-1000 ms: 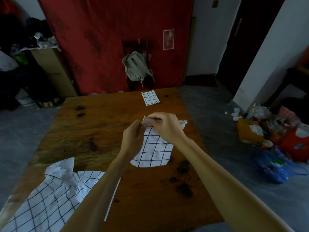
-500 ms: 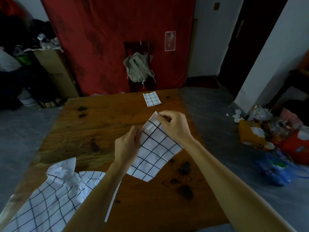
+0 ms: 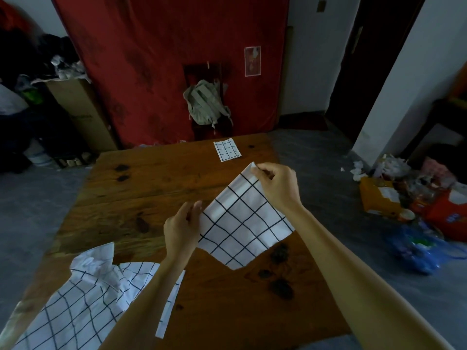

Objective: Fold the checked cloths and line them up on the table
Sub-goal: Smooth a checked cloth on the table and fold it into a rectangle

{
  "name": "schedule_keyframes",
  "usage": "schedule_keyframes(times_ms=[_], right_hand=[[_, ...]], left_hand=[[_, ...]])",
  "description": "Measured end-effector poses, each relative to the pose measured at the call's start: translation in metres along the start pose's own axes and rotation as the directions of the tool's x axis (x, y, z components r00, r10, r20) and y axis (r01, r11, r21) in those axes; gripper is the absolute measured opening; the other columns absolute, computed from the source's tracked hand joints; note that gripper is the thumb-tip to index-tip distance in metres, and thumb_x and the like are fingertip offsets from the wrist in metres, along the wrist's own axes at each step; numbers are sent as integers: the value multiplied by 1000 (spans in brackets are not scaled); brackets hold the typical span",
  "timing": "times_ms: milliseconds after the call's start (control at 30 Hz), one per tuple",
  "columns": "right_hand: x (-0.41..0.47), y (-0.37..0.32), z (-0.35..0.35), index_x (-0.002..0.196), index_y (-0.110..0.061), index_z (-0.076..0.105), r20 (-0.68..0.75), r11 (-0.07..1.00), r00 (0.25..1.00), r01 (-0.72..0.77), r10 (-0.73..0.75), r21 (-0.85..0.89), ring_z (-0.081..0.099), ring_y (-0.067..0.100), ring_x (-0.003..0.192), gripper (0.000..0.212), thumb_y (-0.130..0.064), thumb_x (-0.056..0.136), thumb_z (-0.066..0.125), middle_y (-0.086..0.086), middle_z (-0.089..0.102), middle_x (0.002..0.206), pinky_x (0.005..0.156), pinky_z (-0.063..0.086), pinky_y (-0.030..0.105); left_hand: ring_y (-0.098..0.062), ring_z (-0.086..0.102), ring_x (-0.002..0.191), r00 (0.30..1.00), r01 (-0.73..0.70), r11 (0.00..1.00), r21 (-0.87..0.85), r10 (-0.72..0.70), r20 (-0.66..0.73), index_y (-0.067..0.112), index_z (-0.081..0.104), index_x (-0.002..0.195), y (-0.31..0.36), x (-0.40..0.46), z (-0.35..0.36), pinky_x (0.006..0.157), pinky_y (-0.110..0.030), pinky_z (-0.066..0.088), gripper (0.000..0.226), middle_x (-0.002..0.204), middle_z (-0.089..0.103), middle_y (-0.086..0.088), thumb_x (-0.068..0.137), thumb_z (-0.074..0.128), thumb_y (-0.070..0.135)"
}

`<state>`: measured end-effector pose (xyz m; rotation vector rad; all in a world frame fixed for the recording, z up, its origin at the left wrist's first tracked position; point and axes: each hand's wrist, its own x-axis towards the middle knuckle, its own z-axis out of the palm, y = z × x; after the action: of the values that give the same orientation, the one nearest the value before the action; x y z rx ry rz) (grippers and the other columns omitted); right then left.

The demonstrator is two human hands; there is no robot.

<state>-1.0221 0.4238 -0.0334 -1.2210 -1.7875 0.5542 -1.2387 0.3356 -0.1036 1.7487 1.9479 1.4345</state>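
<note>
A white cloth with a black check [image 3: 242, 223] hangs stretched above the middle of the wooden table [image 3: 156, 188]. My right hand [image 3: 278, 188] pinches its upper corner and my left hand [image 3: 182, 228] pinches its left edge; its lower corner points down at the table. One small folded checked cloth [image 3: 227, 149] lies flat near the table's far edge. A crumpled pile of unfolded checked cloths [image 3: 83, 296] lies at the near left corner, partly under my left forearm.
A chair with a pale backpack [image 3: 206, 103] stands behind the table's far edge, before a red hanging. A cardboard box [image 3: 80, 109] and clutter stand at the left. Bags and litter [image 3: 417, 203] cover the floor on the right. Dark knots mark the wood.
My hands have drawn apart, the right one up and away, the left one down and left. The cloth between them has opened out from a bunched fold into a taut slanted sheet.
</note>
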Motion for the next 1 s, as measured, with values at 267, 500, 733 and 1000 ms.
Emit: schedule_keyframes(times_ms=[267,500,733,1000], right_hand=[[7,14,-19,87,-25,65,-143,994,985,-99,92,-37,55,4,57,13,-30,96,56,-6,60,66,62,46,23],[8,5,-22,106,-20,68,-43,997,999,13,-16,-71,61,1,66,15,-26,95,59,-15,64,77,58,49,16],[1,1,-28,94,-22,68,-43,990,999,-3,9,142,53,3,55,9,-25,95,60,-4,64,69,51,43,13],[0,5,-33,82,-22,67,-29,971,996,-75,83,227,48,6,50,18,-28,96,57,-9,57,58,45,38,16]], left_hand=[[-7,33,35,992,114,989,97,-108,-64,15,54,64,-26,-3,-9,40,-23,25,45,44,45,3,92,40,47],[-9,48,42,995,65,998,2,-65,82,19,57,86,6,11,4,40,-25,37,17,56,52,8,98,46,26],[-9,50,57,895,365,930,52,-366,254,8,62,107,0,21,25,48,-15,35,24,71,57,4,99,44,22],[-21,61,93,654,741,634,-221,-605,454,11,64,97,-1,10,35,80,-33,44,42,96,65,-7,101,35,41]])
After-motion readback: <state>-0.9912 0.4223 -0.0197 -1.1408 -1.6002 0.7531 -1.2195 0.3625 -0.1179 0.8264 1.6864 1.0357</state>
